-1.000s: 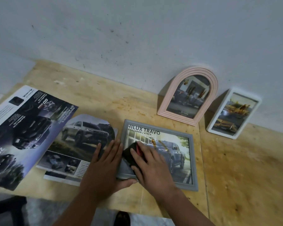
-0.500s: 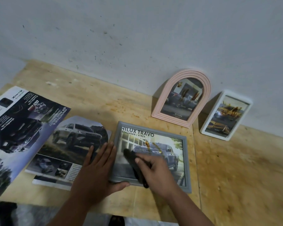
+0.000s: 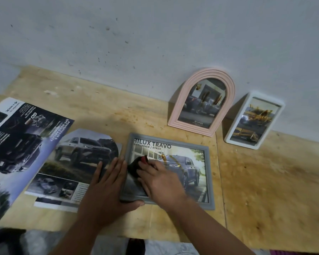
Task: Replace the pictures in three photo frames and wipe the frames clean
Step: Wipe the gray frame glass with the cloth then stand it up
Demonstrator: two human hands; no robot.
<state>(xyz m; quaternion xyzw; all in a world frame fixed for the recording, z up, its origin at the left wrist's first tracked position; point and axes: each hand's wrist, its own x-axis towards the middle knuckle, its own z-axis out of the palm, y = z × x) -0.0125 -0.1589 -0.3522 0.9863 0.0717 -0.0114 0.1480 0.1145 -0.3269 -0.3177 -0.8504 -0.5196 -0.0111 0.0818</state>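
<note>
Fingers of the right hand (image 3: 159,178) press a dark cloth (image 3: 135,167) onto the grey frame (image 3: 209,173) — left hand (image 3: 107,188) lies flat, fingers straight, bracing its edge.

The flat rectangular grey photo frame (image 3: 209,173) shows a dark blue pickup under black lettering. The cloth (image 3: 136,167) on it is black with a red spot. The arched frame (image 3: 230,96) is pale pink, the small rectangular frame (image 3: 228,139) white, the plywood table (image 3: 265,181) blotchy yellow-tan.
</note>
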